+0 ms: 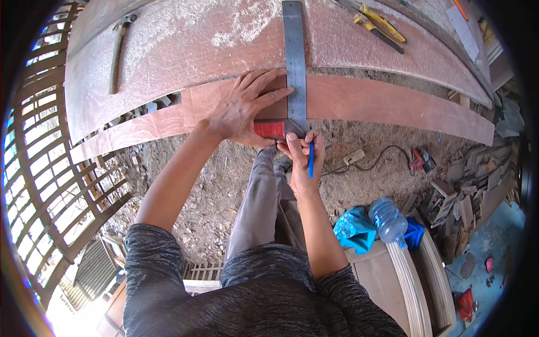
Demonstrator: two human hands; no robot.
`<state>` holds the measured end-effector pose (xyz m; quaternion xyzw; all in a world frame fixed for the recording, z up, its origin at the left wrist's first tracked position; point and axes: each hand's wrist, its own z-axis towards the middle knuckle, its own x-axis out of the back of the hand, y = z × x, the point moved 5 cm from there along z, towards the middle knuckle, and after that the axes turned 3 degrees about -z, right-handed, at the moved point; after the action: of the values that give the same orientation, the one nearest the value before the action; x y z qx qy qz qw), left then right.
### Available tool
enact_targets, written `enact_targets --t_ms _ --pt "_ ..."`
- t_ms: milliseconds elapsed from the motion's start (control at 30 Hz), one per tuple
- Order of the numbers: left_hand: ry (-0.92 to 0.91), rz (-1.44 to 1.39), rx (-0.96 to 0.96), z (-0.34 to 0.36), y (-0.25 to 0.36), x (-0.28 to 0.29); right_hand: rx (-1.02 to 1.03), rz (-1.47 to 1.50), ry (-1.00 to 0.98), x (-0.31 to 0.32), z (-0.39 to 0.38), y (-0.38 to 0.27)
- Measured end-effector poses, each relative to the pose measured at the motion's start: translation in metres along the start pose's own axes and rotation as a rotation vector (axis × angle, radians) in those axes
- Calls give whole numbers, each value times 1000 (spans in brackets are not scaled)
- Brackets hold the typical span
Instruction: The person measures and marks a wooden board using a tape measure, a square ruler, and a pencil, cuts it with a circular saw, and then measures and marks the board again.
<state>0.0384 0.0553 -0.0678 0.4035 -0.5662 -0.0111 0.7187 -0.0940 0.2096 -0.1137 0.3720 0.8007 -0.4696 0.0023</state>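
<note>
A long, thin wooden strip [359, 98] spans the view in front of me. Across it lies a carpenter's square [296, 56], its steel blade pointing away and its red-faced stock along the strip's near edge. My left hand [238, 109] rests on the strip with fingers spread, fingertips touching the blade and thumb down by the stock. At the near end of the blade, my right hand [306, 154] has a blue pencil [311, 160] held upright between its fingers. Its thumb presses on the corner of the square.
Beyond the strip, a dusty wooden panel [185, 50] carries a hammer [118, 53] and yellow-handled pliers [379, 25]. Wood offcuts [466, 196] pile up at right, near a corded red tool [416, 162]. A plastic water bottle [388, 221] lies by curved wooden furniture [373, 267]. Slatted fencing [42, 123] stands left.
</note>
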Motion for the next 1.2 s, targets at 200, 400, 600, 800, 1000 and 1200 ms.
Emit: enact_targets --t_ms 200,400,600,800,1000,1200 --pt "5 -6 -14 0 2 3 11 13 7 -4 1 0" --pt "31 -22 -22 0 1 3 30 12 26 -4 1 0" --pt "7 -31 -2 0 0 0 36 -46 36 4 -2 0" --pt "-1 0 21 -4 -4 0 235 -77 191 51 -16 -41" --pt "-19 -25 39 -2 -2 -2 470 -547 148 14 22 -95" --pt "-13 -27 40 0 0 0 559 -888 -70 -19 71 -109"
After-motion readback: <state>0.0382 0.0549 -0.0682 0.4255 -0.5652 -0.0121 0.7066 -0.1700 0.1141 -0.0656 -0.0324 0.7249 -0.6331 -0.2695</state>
